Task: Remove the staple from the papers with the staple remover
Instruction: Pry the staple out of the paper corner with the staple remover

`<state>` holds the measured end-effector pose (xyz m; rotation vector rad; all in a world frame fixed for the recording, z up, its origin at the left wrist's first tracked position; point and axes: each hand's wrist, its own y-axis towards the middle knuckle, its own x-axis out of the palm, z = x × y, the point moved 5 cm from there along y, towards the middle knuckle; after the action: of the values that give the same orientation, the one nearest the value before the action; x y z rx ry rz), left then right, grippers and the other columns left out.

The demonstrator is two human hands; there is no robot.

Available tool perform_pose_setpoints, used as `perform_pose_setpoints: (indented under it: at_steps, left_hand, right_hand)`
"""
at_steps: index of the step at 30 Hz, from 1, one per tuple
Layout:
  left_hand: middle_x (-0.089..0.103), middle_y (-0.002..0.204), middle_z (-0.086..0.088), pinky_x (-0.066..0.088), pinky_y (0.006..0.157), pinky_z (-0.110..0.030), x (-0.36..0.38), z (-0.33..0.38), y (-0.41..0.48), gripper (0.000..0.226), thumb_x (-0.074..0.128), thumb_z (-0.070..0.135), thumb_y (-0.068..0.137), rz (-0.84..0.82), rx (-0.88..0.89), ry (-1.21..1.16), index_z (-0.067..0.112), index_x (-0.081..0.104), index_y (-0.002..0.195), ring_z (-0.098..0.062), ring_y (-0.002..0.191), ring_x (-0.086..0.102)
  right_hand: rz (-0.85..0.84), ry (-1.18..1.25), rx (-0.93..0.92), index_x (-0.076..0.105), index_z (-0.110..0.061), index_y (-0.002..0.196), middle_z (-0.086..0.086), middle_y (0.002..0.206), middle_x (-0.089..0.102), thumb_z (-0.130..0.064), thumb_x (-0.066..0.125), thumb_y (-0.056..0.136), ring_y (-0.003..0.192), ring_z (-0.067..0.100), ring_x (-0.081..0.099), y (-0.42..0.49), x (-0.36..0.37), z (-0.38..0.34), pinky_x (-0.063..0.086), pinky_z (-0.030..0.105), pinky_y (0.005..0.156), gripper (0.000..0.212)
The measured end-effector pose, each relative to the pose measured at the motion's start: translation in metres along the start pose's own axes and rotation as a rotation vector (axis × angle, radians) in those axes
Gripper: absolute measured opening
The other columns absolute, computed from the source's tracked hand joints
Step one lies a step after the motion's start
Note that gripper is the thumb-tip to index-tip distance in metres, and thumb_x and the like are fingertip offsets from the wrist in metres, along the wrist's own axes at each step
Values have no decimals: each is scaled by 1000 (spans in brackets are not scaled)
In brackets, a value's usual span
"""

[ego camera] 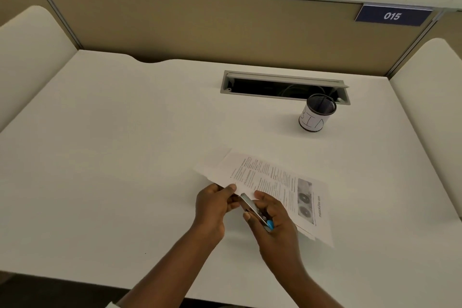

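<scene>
Forearms: both reach in from the near edge of the head view and meet over the near corner of the papers.
Right hand: curled round the staple remover, thumb on its near side, fingers wrapped behind it.
Staple remover: silver metal with a blue end at the heel of the right hand; its tip points at the papers' near corner, between the two hands.
Left hand: pinches the near corner of the papers between thumb and fingers, just beside the remover's tip.
Papers: printed sheets lying slantwise on the desk, slightly fanned, with text and two dark round pictures; the near corner is lifted in the left hand.
Staple: too small and too hidden by the fingers to make out.
Desk: white, carrying everything.
Pen cup: black mesh with a white hand-lettered wrap, upright, well beyond the papers.
Cable tray: open grey slot just behind the cup.
Number plate: blue, reads 015, on the tan partition.
</scene>
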<state>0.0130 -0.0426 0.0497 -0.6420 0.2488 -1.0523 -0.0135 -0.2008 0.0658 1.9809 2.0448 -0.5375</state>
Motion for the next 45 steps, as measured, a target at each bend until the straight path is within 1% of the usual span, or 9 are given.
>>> perform_pose_setpoints:
  at_steps: [4, 6, 9, 15, 20, 29, 35, 38, 45]
  left_hand:
    - [80, 91, 0, 62, 67, -29, -5, 6, 1, 16, 68, 6, 93, 13, 46, 64, 21, 73, 92, -24, 85, 76]
    - [79, 96, -3, 63, 71, -32, -7, 11, 2, 12, 68, 6, 93, 1, 72, 100, 18, 73, 94, -26, 83, 75]
    - [79, 96, -4, 62, 70, -30, -8, 18, 1, 12, 67, 5, 93, -34, 113, 148, 14, 74, 97, -24, 77, 72]
    - [78, 93, -12, 64, 72, -34, -4, 26, 6, 11, 68, 7, 92, -120, 127, 260, 15, 76, 92, -25, 76, 71]
    - [79, 87, -10, 61, 67, -31, -8, 17, 23, 7, 71, 11, 91, -52, 70, 282, 7, 76, 88, -22, 69, 70]
    - [79, 96, -14, 59, 70, -35, -25, -15, 46, 8, 67, 3, 90, 87, -7, 169, -4, 71, 93, -26, 75, 67]
    - [79, 94, -7, 62, 74, -36, -29, -20, 49, 11, 68, 3, 91, 84, -1, 154, 7, 72, 82, -27, 86, 75]
    - [78, 90, 1, 60, 64, -25, -28, -17, 47, 15, 68, 5, 92, 76, 18, 175, 14, 74, 82, -20, 83, 75]
    - [78, 90, 5, 58, 60, -17, -28, -15, 44, 18, 68, 8, 92, 67, 66, 240, 22, 74, 82, -15, 81, 74]
  right_hand:
    - [-50, 177, 74, 67, -34, 110, -13, 125, 63, -22, 80, 84, 94, 9, 70, -2, -5, -1, 63, 28, 65, 32]
    - [-55, 211, 63, 68, -34, 107, -11, 119, 67, -23, 79, 86, 90, 12, 73, 0, -12, -5, 62, 27, 60, 26]
    - [-49, 154, 12, 69, -29, 106, -9, 109, 71, -22, 78, 87, 87, 18, 74, 9, -21, -12, 64, 33, 65, 22]
    - [-28, 40, -84, 62, -49, 98, -19, 101, 69, -23, 77, 87, 89, 16, 70, 32, -20, -16, 60, 37, 79, 32]
    - [-62, 14, 12, 64, -36, 108, -20, 104, 66, -30, 73, 90, 96, 13, 68, 43, 6, 18, 60, 39, 89, 20]
    - [-23, -62, 29, 66, -32, 106, -25, 96, 63, -24, 74, 89, 95, -13, 55, 39, 29, 52, 39, 1, 72, 20]
    - [-20, -14, 16, 67, -28, 107, -24, 98, 63, -24, 74, 89, 94, -4, 59, 43, 37, 54, 42, 7, 77, 20]
    - [-34, -23, -8, 69, -23, 112, -17, 103, 67, -26, 75, 89, 95, 1, 60, 49, 42, 50, 43, 11, 79, 24]
    - [-90, -73, -61, 67, -39, 107, -35, 96, 61, -25, 73, 90, 98, -10, 56, 53, 51, 51, 41, 8, 74, 23]
